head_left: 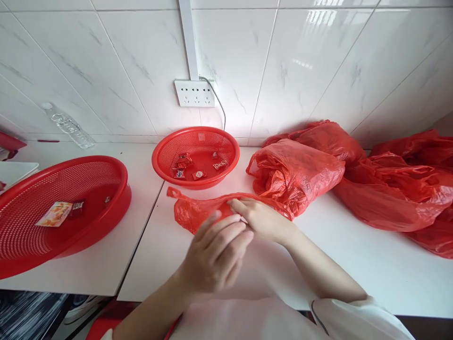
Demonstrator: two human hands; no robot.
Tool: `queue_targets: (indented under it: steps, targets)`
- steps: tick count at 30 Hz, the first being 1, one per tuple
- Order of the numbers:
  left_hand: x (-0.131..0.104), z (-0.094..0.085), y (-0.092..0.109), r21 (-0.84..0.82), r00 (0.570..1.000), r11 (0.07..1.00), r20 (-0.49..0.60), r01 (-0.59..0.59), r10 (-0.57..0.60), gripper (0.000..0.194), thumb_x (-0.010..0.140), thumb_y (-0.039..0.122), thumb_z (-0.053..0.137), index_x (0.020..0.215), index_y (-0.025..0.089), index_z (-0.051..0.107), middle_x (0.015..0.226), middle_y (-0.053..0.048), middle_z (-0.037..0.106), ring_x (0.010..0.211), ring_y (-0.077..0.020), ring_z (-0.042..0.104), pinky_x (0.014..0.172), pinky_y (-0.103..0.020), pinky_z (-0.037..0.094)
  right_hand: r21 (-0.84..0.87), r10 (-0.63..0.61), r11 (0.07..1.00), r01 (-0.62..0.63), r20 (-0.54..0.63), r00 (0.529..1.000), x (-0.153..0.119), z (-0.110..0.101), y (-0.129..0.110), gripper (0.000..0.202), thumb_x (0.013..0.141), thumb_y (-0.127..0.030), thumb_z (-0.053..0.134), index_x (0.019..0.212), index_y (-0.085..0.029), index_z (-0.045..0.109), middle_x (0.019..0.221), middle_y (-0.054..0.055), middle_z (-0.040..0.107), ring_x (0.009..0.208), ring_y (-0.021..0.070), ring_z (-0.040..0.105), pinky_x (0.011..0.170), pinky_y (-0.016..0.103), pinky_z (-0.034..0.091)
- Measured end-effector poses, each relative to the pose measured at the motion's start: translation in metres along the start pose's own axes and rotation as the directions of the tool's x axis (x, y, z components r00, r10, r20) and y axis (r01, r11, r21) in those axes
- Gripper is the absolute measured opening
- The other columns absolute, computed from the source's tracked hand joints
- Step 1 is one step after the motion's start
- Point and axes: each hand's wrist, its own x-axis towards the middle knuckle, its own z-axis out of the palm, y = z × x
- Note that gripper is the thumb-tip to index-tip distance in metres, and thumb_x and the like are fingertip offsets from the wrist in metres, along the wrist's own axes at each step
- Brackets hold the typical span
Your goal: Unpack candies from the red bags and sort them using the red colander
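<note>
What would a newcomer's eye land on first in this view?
Probably the big red perforated basket at the left edge, with a few small packets lying inside. Next, the heap of bulging red plastic bags filling the right side of the white table, and, front and centre, two bare hands at a thin red bag.

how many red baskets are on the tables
2. The large basket is at the left, and the small basket is nearer the wall, below the socket. A red thing at the far left edge is too cut off to name.
</note>
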Motion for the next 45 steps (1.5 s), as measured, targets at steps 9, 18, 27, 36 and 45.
queue_targets:
  steps: [9,18,27,36,45]
  targets:
    - [-0.002,0.023,-0.013,0.156,0.661,0.831,0.534,0.535,-0.526,0.022,0.092,0.015,0.029,0.093,0.016,0.051,0.077,-0.006,0.061,0.061,-0.0165,0.059,0.055,-0.028,0.043,-0.102,-0.021,0.994,0.029,0.076,0.997,0.003,0.010,-0.001,0.015,0.087,-0.023,0.047,0.088,-0.016,0.060,0.107,0.008,0.060,0.108,0.0234,0.051,0.107,0.048,0.027]
    - [-0.010,0.005,-0.046,0.649,0.394,0.649,0.518,0.397,-0.759,0.026,0.091,0.030,0.041,0.104,0.014,0.056,0.086,-0.012,0.067,0.076,-0.0270,0.067,0.060,-0.034,0.047,-0.265,0.512,0.858,-0.441,0.357,0.781,-0.004,0.002,0.011,0.044,0.079,-0.053,0.057,0.102,-0.016,0.060,0.086,0.010,0.067,0.078,0.0245,0.064,0.059,0.028,0.040]
    - [-0.011,-0.003,-0.052,0.559,0.306,0.724,0.664,0.403,-0.682,0.076,0.069,0.016,0.063,0.139,0.017,0.032,0.088,-0.010,0.068,0.076,-0.0269,0.067,0.060,-0.032,0.046,-0.463,0.637,0.701,-0.542,0.065,0.768,0.003,-0.013,0.007,0.035,0.096,-0.038,0.038,0.110,-0.011,0.056,0.070,0.011,0.064,0.069,0.0280,0.065,0.059,0.033,0.040]
    - [-0.021,0.004,-0.043,0.486,0.240,0.725,0.725,0.487,-0.646,0.049,0.095,0.029,0.027,0.140,0.013,0.040,0.082,-0.013,0.069,0.070,-0.0253,0.068,0.056,-0.032,0.046,-0.087,-0.180,0.975,0.204,0.227,0.957,0.010,0.031,0.007,0.021,0.096,-0.013,0.037,0.102,-0.018,0.057,0.083,0.005,0.064,0.072,0.0138,0.058,0.061,0.025,0.038]
    - [-0.040,0.005,-0.068,0.601,0.123,0.614,0.656,0.512,-0.745,0.047,0.071,0.034,0.063,0.112,0.014,0.055,0.090,-0.014,0.068,0.080,-0.0305,0.066,0.062,-0.034,0.046,-0.309,0.329,0.924,-0.223,0.352,0.876,0.012,0.043,0.041,0.064,0.070,-0.038,0.070,0.125,-0.014,0.046,0.095,0.010,0.065,0.079,0.0238,0.064,0.057,0.028,0.042]
